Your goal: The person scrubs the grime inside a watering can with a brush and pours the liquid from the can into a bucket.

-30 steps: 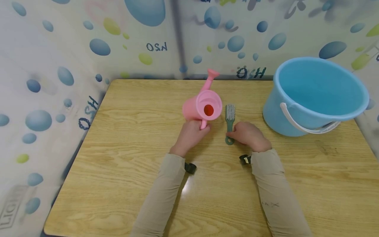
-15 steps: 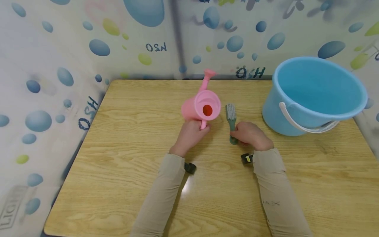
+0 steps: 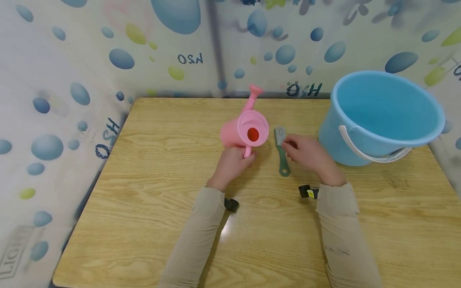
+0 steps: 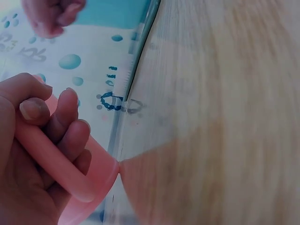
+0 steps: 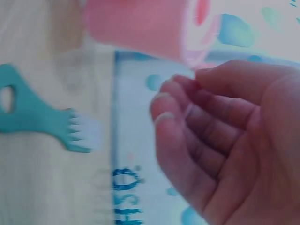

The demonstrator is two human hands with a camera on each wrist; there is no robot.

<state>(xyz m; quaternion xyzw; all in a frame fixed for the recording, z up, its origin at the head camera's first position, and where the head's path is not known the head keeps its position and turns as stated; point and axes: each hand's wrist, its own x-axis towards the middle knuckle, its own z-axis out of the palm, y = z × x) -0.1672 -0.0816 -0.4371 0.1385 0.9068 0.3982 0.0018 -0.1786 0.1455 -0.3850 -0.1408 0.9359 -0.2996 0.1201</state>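
Note:
My left hand (image 3: 230,166) grips the handle of a pink toy watering can (image 3: 230,133), with the handle (image 4: 56,161) crossing the palm in the left wrist view. The can's open mouth faces toward me, showing a red disc inside, and its spout points to the back wall. A green-handled brush (image 3: 283,163) with pale bristles lies on the table to the can's right, bristles up. Close above the brush, at its right side, is my right hand (image 3: 306,154). Its fingers (image 5: 171,150) are loosely bent with nothing between them in the right wrist view.
A large light-blue bucket (image 3: 354,148) with a white handle (image 3: 354,149) stands to the right of my right hand. The wooden table (image 3: 151,168) ends at the back against a wall sheet (image 3: 230,48) printed with blue and green drops.
My right hand has let go of the brush handle and shifted up and right. The brush's handle end turned slightly right before that. My left hand and the watering can have barely moved.

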